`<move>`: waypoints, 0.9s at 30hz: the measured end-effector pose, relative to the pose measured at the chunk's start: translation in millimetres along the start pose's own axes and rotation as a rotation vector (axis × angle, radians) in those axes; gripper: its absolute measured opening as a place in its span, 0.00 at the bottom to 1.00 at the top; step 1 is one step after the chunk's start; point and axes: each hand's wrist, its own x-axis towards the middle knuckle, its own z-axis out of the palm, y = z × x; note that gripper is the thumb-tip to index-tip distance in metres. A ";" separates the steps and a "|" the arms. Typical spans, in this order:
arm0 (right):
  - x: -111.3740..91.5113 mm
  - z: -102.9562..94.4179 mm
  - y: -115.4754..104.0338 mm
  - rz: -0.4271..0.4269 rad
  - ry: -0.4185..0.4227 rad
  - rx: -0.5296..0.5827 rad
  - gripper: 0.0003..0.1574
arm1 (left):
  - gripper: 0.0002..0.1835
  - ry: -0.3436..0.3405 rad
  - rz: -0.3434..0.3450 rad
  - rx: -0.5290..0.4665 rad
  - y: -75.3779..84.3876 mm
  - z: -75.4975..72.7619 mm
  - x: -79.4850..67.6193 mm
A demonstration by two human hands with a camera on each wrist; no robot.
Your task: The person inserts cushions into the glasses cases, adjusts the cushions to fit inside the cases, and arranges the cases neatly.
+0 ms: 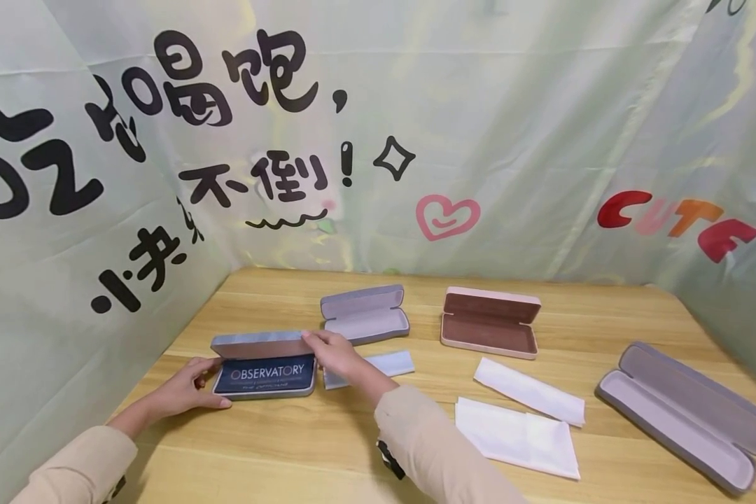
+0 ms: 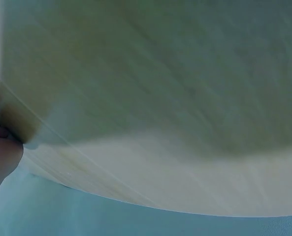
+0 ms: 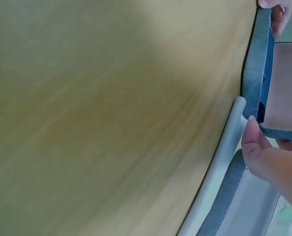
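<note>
At lower left of the frame, a partly open glasses case (image 1: 261,397) could catch its dark OBSERVATORY insert (image 1: 266,379) if the lid (image 1: 255,343) drops unevenly. The left hand (image 1: 185,386) clasps the case's left end, thumb in front; the right hand (image 1: 340,355), reaching from lower right, grips the right corner.

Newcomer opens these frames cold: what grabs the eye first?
Probably the big black lettering on the cloth backdrop, upper left in the head view. Next, the dark insert printed OBSERVATORY, inside the open case at the table's left, between the left grip and right grip. Then the colourful CUTE on the backdrop, far right.
</note>
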 end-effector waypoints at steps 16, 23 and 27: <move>5.4 5.5 1.3 -0.033 0.003 0.101 0.25 | 0.44 0.064 0.070 0.009 0.4 2.8 -4.3; 4.2 3.9 0.4 -0.012 -0.002 0.123 0.23 | 0.44 0.064 0.063 0.002 1.6 2.1 -5.0; 4.9 3.7 3.3 -0.017 0.002 0.122 0.22 | 0.44 0.058 0.051 0.000 2.8 2.4 -5.0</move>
